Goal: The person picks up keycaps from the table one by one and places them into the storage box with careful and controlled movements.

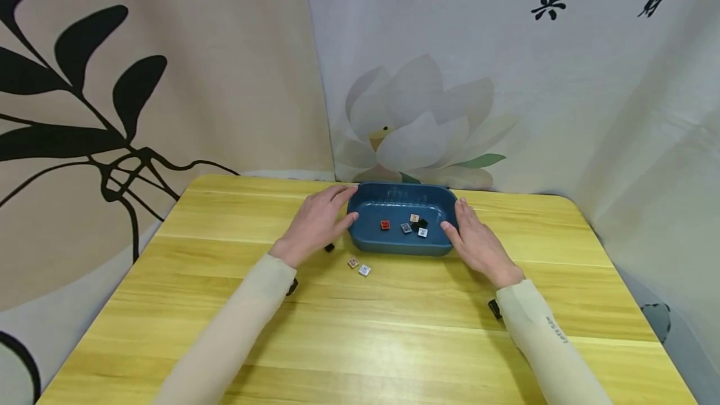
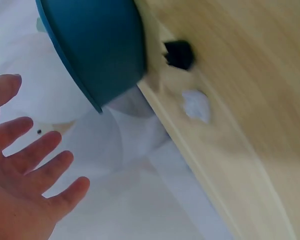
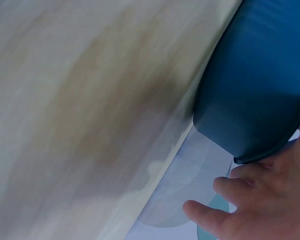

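A blue rectangular dish (image 1: 402,247) sits near the back of the wooden table between my two hands. Inside it lie a red square piece (image 1: 385,225), a grey one (image 1: 406,228), a white one (image 1: 422,232), a tan one (image 1: 414,218) and some black ones. My left hand (image 1: 317,220), fingers extended and spread, is at the dish's left end; the left wrist view shows a gap between them. At the right end, my right hand (image 1: 480,242) has its thumb over the rim and its other fingers stretched along the outside.
In front of the dish, a tan piece (image 1: 353,262) and a white piece (image 1: 364,270) lie on the table (image 1: 405,336). A black piece (image 1: 329,247) lies beside my left wrist. A printed curtain (image 1: 253,80) hangs right behind the table's back edge.
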Motion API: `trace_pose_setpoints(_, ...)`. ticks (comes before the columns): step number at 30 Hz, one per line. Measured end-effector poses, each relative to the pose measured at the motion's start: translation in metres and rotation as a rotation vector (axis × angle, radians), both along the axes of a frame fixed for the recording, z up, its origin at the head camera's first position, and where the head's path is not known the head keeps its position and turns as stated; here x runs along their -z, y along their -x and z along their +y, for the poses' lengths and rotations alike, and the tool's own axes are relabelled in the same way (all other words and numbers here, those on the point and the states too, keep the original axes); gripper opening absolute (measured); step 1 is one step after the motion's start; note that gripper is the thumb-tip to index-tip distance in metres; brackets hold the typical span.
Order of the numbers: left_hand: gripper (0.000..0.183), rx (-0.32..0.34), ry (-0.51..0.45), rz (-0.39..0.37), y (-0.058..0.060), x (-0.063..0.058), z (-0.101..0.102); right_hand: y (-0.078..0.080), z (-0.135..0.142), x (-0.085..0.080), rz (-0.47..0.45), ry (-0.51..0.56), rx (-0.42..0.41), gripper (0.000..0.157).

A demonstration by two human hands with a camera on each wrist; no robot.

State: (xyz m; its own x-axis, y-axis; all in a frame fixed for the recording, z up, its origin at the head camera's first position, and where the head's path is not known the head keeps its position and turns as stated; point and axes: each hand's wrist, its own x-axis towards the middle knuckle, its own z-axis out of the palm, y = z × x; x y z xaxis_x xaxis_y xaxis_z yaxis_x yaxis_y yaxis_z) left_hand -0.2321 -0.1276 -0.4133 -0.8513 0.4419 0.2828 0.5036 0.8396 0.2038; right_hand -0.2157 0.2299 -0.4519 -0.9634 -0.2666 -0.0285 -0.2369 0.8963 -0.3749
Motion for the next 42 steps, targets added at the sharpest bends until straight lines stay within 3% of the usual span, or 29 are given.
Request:
trace_pose_setpoints(10, 0.059, -0.014, 0.023, -0.006, -0.006, 0.007, -0.037, 0.000, -0.001, 0.000, 0.003, -0.001, 0.000, 0.084)
trace_pose_setpoints(15, 0.062, 0.001, 0.044, -0.059, -0.009, 0.011, -0.047, 0.000, -0.001, 0.000, 0.001, -0.007, 0.001, 0.084)
trace_pose_setpoints(19, 0.069, 0.039, 0.056, -0.154, -0.012, 0.015, -0.054, 0.000, -0.001, 0.000, -0.002, -0.008, 0.004, 0.085)
trace_pose_setpoints(23, 0.076, 0.069, 0.060, -0.238, -0.015, 0.018, -0.059, -0.001, -0.001, 0.000, -0.004, -0.007, 0.004, 0.085)
trace_pose_setpoints(31, 0.076, 0.103, 0.135, -0.311, -0.016, 0.027, -0.063, 0.000, 0.000, 0.001, -0.008, 0.000, 0.005, 0.086)
trace_pose_setpoints(42, 0.063, 0.128, 0.228, -0.338, -0.014, 0.036, -0.063, 0.001, 0.001, 0.004, -0.004, -0.003, 0.002, 0.087)
